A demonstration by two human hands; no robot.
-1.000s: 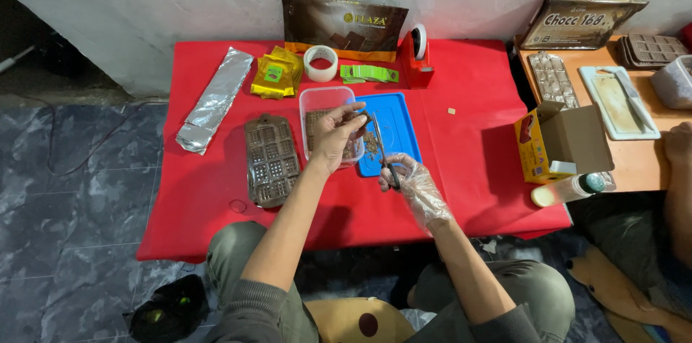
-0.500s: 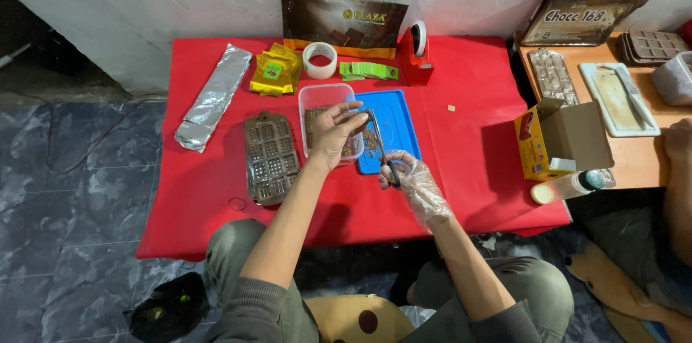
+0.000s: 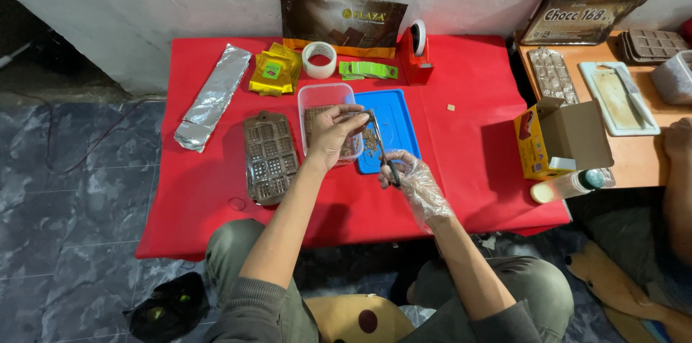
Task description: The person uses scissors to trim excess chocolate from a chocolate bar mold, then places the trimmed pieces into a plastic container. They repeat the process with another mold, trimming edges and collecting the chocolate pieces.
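Fingers of the bare left hand (image 3: pixel 333 134) pinch a chocolate piece (image 3: pixel 355 117) above the clear plastic tub (image 3: pixel 326 96). The gloved right hand (image 3: pixel 411 179), just right of the tub, is closed on dark scissors (image 3: pixel 380 144) over the blue tray (image 3: pixel 398 119). A brown mould (image 3: pixel 269 156) lies left of the tub.

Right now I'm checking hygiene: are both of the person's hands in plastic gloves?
No: only the right hand wears a clear plastic glove, while the left hand, over the clear plastic container, is bare.
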